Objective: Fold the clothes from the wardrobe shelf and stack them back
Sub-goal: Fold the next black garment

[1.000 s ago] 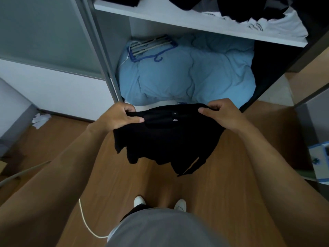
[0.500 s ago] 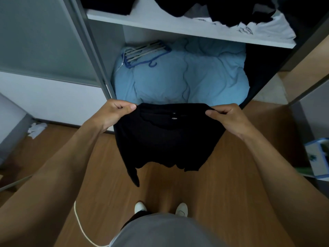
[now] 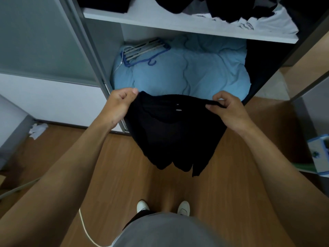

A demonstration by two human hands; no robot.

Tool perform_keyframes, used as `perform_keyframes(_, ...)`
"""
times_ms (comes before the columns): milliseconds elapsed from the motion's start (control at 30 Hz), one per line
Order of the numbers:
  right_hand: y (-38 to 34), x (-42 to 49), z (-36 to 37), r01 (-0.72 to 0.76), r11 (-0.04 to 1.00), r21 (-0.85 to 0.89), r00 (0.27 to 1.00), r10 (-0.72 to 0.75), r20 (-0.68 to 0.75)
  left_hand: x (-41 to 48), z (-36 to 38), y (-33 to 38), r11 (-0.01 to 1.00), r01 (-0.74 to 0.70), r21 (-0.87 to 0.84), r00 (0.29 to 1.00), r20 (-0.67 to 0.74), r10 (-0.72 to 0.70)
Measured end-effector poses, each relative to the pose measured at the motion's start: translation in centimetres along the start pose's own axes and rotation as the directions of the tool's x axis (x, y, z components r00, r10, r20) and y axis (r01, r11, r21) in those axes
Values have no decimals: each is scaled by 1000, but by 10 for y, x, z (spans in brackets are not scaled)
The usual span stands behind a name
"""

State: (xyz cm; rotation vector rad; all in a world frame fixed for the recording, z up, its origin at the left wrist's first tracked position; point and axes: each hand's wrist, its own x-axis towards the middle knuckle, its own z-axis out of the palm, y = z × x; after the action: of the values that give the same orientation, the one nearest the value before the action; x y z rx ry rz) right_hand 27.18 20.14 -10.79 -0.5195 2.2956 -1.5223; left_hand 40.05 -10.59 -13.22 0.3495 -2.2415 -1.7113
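Note:
A black garment [image 3: 174,132] hangs in the air in front of the open wardrobe, its lower edge dangling above the wooden floor. My left hand [image 3: 119,104] pinches its top left corner. My right hand [image 3: 227,107] pinches the top right edge between thumb and fingers. Above, the white wardrobe shelf [image 3: 178,27] carries a loose heap of black clothes [image 3: 229,8] and a white printed garment [image 3: 270,24]. More dark cloth lies at the shelf's left end [image 3: 105,4].
Below the shelf a light blue duvet [image 3: 181,72] fills the compartment, with a bundle of hangers [image 3: 142,50] on it. A sliding door [image 3: 41,41] stands to the left. A white cable [image 3: 87,229] and crumpled paper [image 3: 37,130] lie on the floor; a blue-white box [image 3: 320,154] sits right.
Both hands have lifted the black garment and drawn it out wider; it now hangs longer and flatter between them. My view has tilted slightly upward toward the shelf.

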Motion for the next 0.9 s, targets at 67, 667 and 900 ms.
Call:
perform_keyframes(67, 3, 4, 1, -38, 997, 74, 993, 46, -105, -3, 1, -3, 989, 33, 145, 985, 164, -57)
perform_keyframes(667, 33, -38, 110, -143, 979, 147, 981, 160, -106, -35, 116, -2, 765, 560, -318, 828, 170, -535)
perform_keyframes(900, 25, -50, 116, -162, 943, 291, 985, 173, -10, -39, 121, -3, 859, 440, -263, 897, 169, -408)
